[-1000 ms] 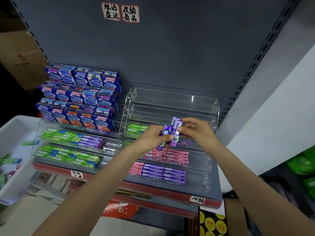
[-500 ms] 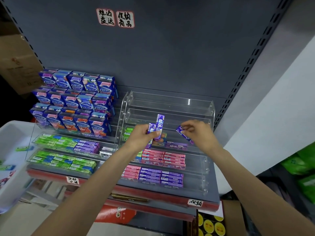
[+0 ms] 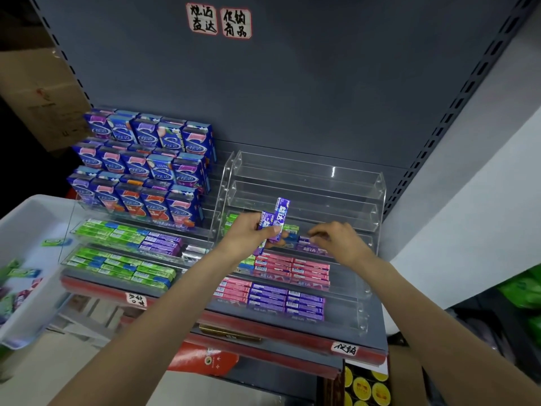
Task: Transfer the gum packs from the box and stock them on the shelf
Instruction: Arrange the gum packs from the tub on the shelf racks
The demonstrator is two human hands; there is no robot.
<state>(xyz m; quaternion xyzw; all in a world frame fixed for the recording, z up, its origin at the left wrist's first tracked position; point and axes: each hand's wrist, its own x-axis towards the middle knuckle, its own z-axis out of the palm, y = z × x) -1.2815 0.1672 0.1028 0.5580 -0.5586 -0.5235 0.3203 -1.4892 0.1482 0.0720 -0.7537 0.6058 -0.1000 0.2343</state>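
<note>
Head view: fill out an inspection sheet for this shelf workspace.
Surface: grey shelf carrying two clear tiered racks.
Job's things: purple packs in left hand; one purple pack at right fingertips, on rack tier; white box at left with loose packs.
Clutter: blue cartons stacked on left rack; green, pink, purple packs fill lower tiers.
Grips: left hand grips packs; right hand pinches a pack.
Cables: nothing seen.
Surroundings: grey back panel with handwritten labels; white wall at right.

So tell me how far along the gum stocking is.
Done: pink and purple packs fill the right rack's lower tiers. In hand: the left hand holds several purple packs; the right hand sets one on the middle tier. Left: the upper tiers are bare, and packs remain in the white bin.
</note>
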